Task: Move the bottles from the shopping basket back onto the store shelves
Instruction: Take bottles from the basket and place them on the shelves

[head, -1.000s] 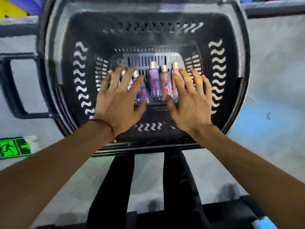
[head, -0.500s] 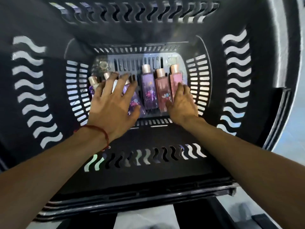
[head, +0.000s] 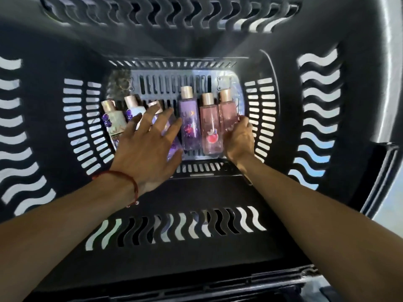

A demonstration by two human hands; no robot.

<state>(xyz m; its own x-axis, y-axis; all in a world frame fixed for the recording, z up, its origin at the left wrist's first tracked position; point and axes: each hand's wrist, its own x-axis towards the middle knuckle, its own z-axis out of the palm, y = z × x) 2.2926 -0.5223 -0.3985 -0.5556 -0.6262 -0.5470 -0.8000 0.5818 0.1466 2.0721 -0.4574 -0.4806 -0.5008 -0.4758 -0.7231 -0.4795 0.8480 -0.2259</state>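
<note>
Basket: black, with wavy slots in its walls and a slatted floor; both forearms reach down into it.
Bottles: six lie side by side on the basket floor, caps pointing away.
Left pair: two white bottles, touching the left edge of the floor.
Tilted purple bottle: leans rightward, mostly under the left hand.
Upright purple bottle: mid-floor, uncovered.
Pink bottle: just beside it, uncovered.
End pink bottle: last on the right.
Left hand: fingers straight and spread over the tilted purple bottle; contact unclear.
Right hand: fingers curled, seemingly wrapped round the end pink bottle's lower half.
Bracelet: red cord on the left wrist.
</note>
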